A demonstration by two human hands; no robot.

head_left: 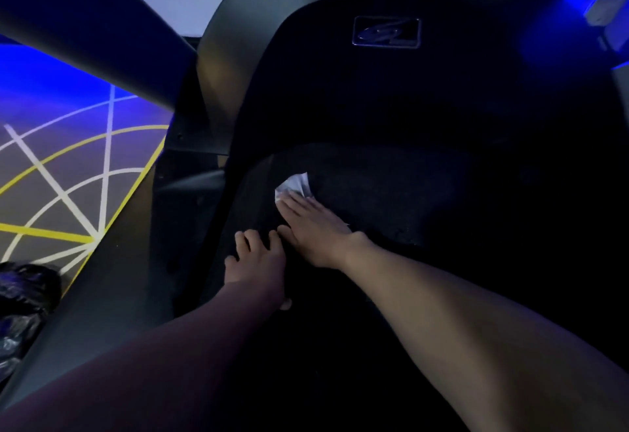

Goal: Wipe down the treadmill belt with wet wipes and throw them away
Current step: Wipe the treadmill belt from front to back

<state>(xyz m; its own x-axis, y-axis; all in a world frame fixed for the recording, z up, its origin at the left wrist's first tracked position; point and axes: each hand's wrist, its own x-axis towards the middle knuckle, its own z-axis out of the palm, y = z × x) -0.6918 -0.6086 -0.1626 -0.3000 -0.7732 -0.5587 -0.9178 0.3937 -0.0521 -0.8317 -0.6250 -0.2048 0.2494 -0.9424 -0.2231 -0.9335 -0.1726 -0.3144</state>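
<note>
1. At the front end of the treadmill belt point(391, 193), just short of the dark motor cover point(374, 91), lies a crumpled white wet wipe point(295, 183); it sits toward the belt's left edge.
2. The right hand point(315, 230) lies flat on the wipe, fingers straight and close together, pressing it to the belt; only the wipe's far end shows beyond the fingertips.
3. The left hand point(257, 261) rests on the belt just beside the right, fingers spread and holding nothing; the two hands nearly touch at the thumb side.
4. Both forearms reach forward, bare.
5. A small framed badge point(386, 32) sits high on the motor cover; its mark is too dim to read.
6. Off to the left, the floor point(51, 176) carries yellow and white lines under blue light; a crumpled black plastic bag point(23, 295) lies near the treadmill's side rail point(112, 295).
</note>
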